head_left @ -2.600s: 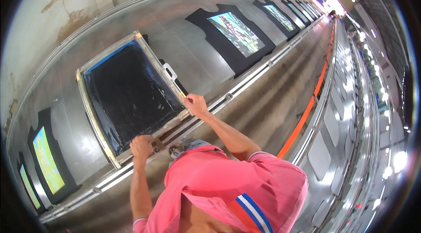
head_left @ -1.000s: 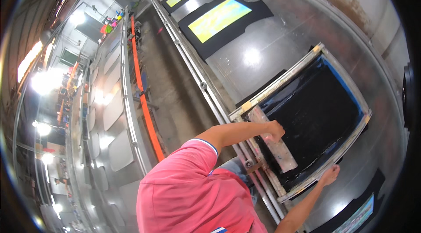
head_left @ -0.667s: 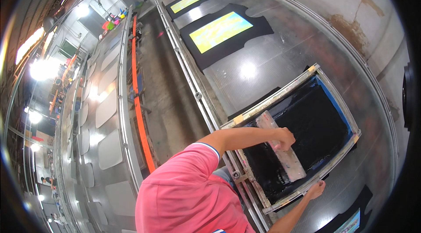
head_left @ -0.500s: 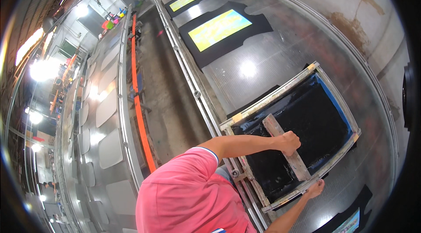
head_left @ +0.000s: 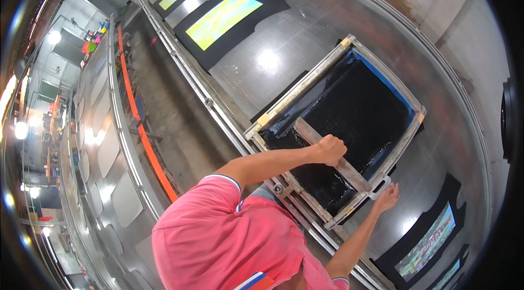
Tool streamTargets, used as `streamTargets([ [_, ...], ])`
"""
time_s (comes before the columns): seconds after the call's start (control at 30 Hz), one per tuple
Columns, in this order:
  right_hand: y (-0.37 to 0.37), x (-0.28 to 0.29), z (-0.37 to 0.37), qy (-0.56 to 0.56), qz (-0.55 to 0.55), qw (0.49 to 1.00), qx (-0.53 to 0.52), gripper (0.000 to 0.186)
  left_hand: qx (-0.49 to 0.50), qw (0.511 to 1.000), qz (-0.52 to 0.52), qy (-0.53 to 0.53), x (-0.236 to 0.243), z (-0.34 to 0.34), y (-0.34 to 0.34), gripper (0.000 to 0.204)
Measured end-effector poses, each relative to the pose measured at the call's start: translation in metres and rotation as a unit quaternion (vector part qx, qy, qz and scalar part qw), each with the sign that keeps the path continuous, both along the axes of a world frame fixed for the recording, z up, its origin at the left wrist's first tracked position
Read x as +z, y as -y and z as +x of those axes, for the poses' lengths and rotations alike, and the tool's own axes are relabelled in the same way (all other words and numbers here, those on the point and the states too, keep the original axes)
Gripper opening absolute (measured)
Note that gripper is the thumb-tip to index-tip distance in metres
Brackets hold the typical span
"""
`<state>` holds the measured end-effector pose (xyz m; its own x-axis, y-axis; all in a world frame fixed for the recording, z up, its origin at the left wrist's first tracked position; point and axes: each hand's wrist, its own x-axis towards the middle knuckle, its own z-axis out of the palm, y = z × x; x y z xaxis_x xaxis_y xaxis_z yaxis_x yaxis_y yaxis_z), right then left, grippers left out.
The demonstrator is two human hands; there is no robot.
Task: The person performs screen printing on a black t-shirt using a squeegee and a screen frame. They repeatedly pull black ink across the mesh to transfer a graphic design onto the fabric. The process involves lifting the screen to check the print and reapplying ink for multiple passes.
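Observation:
A wooden-framed printing screen [head_left: 297, 87] with wet black ink over its mesh lies on the long metal table. My left hand [head_left: 329, 151] is closed around the wooden squeegee [head_left: 353, 175], which stands across the inked mesh. Just outside the frame's lower right side, my right hand [head_left: 387, 197] has its fingers loosely apart beside a white handle [head_left: 380, 187] on the frame; it appears to hold nothing. A dark cloth edge [head_left: 281, 96] sticks out from under the screen.
Black garment pieces with yellow-and-blue prints [head_left: 224, 20] lie farther up the table; another printed black piece [head_left: 431, 235] is at lower right. A metal rail [head_left: 207, 102] runs along the near edge. Beyond the aisle stands a second table with grey panels [head_left: 126, 197].
My view has turned, shifting the scene up and left. The squeegee is slightly nearer me across the mesh. My right hand is now off the frame's edge, and the white handle shows.

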<state>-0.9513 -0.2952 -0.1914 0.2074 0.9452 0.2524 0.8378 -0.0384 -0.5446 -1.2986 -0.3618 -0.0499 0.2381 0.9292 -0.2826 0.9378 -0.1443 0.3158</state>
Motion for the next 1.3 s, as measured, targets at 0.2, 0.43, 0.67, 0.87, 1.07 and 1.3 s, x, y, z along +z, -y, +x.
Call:
streamTargets([
  [0.2,0.072,0.133,-0.045,-0.279,-0.125,0.945,0.119,0.032,-0.051,0.996,-0.023,-0.068,0.015,0.023,0.000,0.017],
  [0.43,0.092,0.153,-0.110,-0.014,-0.050,0.911,0.408,0.045,-0.015,0.996,0.066,-0.058,0.021,0.004,0.033,0.014],
  [0.67,0.099,0.130,-0.108,0.142,-0.142,0.907,0.371,0.026,-0.033,0.996,0.075,-0.021,0.023,0.019,0.042,0.019],
  [0.87,0.095,0.130,-0.119,0.151,-0.144,0.912,0.352,0.024,-0.020,0.997,0.078,0.011,0.028,0.000,0.037,0.021],
  [1.07,0.046,0.147,-0.128,0.182,-0.136,0.919,0.323,0.026,-0.033,0.991,0.112,-0.070,0.007,-0.093,-0.018,0.027],
  [1.3,-0.115,0.124,-0.164,0.242,-0.141,0.900,0.334,0.027,-0.007,0.992,0.106,-0.063,-0.014,-0.131,-0.161,0.033],
])
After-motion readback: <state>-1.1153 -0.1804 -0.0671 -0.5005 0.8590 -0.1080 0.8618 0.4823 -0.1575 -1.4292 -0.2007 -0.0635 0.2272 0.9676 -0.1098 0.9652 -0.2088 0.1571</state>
